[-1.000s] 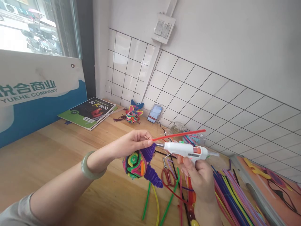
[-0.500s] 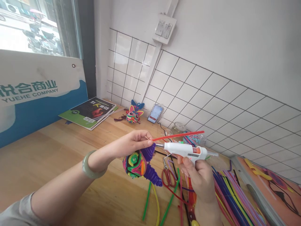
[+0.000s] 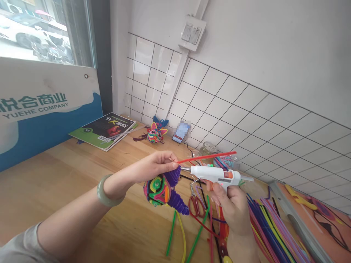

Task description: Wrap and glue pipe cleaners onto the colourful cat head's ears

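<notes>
Thumb to finger, the left hand [image 3: 161, 166] pinches one end of a red pipe cleaner [image 3: 210, 157], whose free length slants out over the barrel of a white hot-glue gun [image 3: 204, 172]. Just under that pinch hangs a ball [image 3: 157, 190] coiled in many colours, with two ridged purple fins [image 3: 177, 204] fanning out on its right. Whether the other left fingers also grip the ball or the upper fin cannot be told. The right hand [image 3: 233, 204] is wrapped firmly around the gun's handle, by the orange trigger; the metal nozzle meets the tip of the upper fin, or comes very close, right at the pinch.

Over the last second little has altered: the gun and the red strip's loose end have crept slightly left, and the lower fin has lifted a touch. I take this as a steady hold at the joint, with glue perhaps being laid, though no bead shows.

Below the work lie red-handled scissors [image 3: 194, 199], loose green pipe cleaners [image 3: 198, 232] and a yellow one [image 3: 182, 230]; to the right of the right hand spreads a bundle of coloured pipe cleaners [image 3: 267, 223]. Farther back on the wooden table [image 3: 55, 190] are a cat-eared ball ornament [image 3: 155, 136], a phone [image 3: 181, 132] and a glass jar [image 3: 208, 147]. Outside the window, a white car [image 3: 11, 31] has come into view.
</notes>
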Demonstrator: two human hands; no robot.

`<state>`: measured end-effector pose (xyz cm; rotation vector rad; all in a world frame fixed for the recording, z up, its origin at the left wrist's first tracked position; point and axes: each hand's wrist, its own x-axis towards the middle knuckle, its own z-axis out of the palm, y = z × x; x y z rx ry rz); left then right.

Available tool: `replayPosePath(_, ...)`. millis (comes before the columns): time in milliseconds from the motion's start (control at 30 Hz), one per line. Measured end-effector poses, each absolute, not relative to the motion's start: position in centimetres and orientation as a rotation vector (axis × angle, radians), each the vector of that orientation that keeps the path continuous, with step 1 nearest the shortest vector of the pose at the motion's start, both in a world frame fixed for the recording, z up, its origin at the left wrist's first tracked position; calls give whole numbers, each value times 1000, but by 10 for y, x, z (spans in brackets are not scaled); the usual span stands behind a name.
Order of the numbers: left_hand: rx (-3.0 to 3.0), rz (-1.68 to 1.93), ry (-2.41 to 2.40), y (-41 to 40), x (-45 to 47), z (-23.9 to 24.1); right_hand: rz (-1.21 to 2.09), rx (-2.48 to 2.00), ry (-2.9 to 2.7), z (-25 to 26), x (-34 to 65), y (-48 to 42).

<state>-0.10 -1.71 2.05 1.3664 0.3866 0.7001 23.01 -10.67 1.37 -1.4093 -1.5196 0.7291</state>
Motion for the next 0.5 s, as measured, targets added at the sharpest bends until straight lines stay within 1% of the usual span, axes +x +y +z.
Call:
replayPosePath(367, 1344, 701, 384, -18, -1, 19, 704, -1357, -1463, 9, 231, -105)
replayPosePath(500, 1369, 696, 372, -18, 0, 19, 709, -1406, -1502, 11, 231, -106)
